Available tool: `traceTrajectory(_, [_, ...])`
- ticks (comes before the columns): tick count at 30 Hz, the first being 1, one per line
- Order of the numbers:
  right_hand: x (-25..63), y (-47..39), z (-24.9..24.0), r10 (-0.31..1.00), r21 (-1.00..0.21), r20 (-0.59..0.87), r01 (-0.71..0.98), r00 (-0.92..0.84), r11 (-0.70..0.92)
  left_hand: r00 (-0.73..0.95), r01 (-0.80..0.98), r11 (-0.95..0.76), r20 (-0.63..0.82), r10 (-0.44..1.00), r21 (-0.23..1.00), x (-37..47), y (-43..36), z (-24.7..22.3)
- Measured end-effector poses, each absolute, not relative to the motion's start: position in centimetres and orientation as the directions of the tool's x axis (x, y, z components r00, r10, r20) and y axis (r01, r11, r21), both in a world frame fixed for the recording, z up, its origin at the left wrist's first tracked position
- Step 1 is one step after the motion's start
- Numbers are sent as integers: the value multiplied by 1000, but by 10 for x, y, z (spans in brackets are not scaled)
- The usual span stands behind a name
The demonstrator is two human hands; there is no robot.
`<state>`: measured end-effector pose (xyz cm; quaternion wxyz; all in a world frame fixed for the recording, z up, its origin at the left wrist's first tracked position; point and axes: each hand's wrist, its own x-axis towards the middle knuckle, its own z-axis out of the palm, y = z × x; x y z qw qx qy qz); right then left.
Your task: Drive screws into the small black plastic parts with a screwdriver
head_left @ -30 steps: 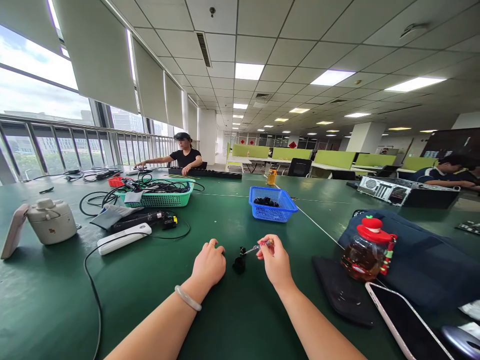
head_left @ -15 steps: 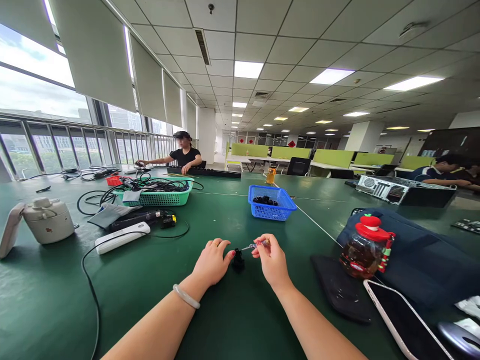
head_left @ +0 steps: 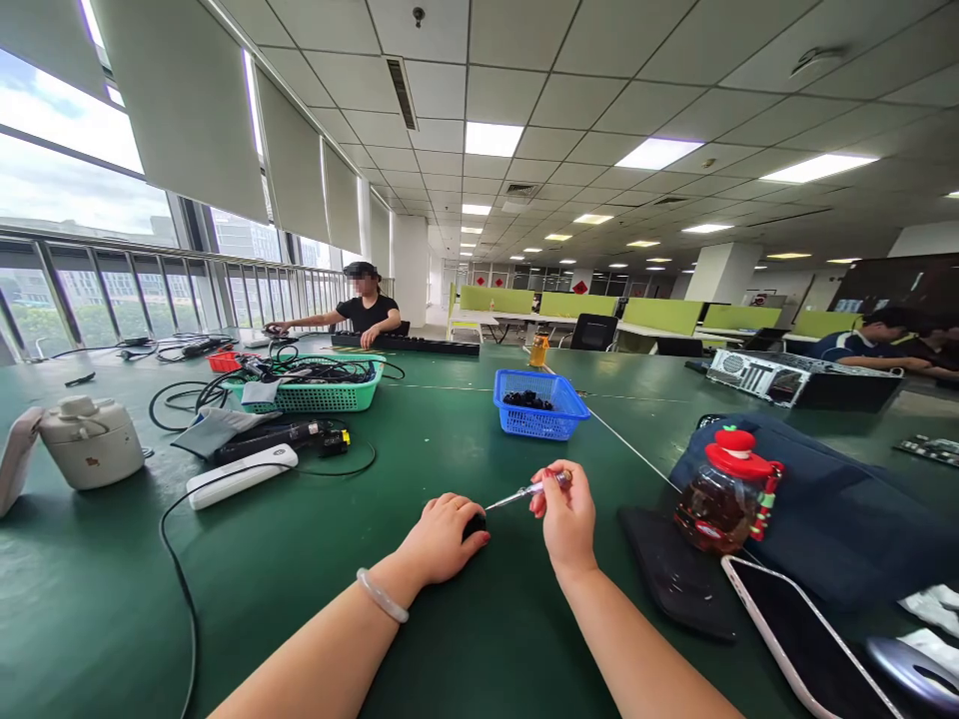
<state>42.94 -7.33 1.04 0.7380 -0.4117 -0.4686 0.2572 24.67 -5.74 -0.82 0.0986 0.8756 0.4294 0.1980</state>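
My left hand [head_left: 444, 539] is closed over a small black object [head_left: 474, 525] on the green table [head_left: 420, 639], hiding most of it. A screwdriver [head_left: 524, 491] with a thin metal shaft is pinched in my right hand [head_left: 565, 514], its tip pointing left, close to the black object; whether they touch I cannot tell. Beyond my hands stands a blue basket [head_left: 540, 424] with small black parts [head_left: 528, 399] in it.
At the left are a green basket [head_left: 337, 397] of cables, a white power strip [head_left: 244, 477] and a white jug [head_left: 91, 444]. At the right lie a black pouch [head_left: 674, 579], a phone [head_left: 809, 639] and a red-lidded jar [head_left: 719, 499]. A person [head_left: 367, 310] sits across the table.
My right hand has moved right with the screwdriver, whose shaft now shows more. My left hand has shifted slightly right and down and now covers more of the black object.
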Motion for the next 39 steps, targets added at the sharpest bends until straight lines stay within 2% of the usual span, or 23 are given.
traceTrajectory(9, [435, -66, 4, 754, -858, 477, 54, 451, 510, 422, 789, -508, 297, 857, 345, 241, -56, -8])
traceTrajectory(14, [435, -64, 2, 758, -861, 473, 53, 448, 506, 338, 864, -423, 308, 889, 273, 219, -47, -7])
traceTrajectory(17, [434, -64, 3, 757, -860, 475, 56, 449, 507, 336, 894, -407, 319, 886, 190, 184, -39, -6])
traceTrajectory(21, [433, -65, 5, 762, -862, 480, 72, 435, 502, 226, 949, -281, 314, 922, 142, 113, -25, -3])
traceTrajectory(27, [432, -64, 3, 776, -864, 478, 62, 411, 499, 140, 989, -148, 310, 940, 3, 11, -7, -3])
traceTrajectory(33, [430, -63, 3, 783, -870, 474, 77, 403, 486, 78, 996, -86, 362, 929, 6, -26, -1, -10])
traceTrajectory(36, [430, -64, 3, 785, -873, 471, 84, 403, 481, -17, 998, 37, 354, 935, -49, -19, -7, -5])
traceTrajectory(39, [429, -63, 2, 786, -873, 473, 89, 398, 480, -233, 965, 262, 358, 904, -32, -4, -18, 3])
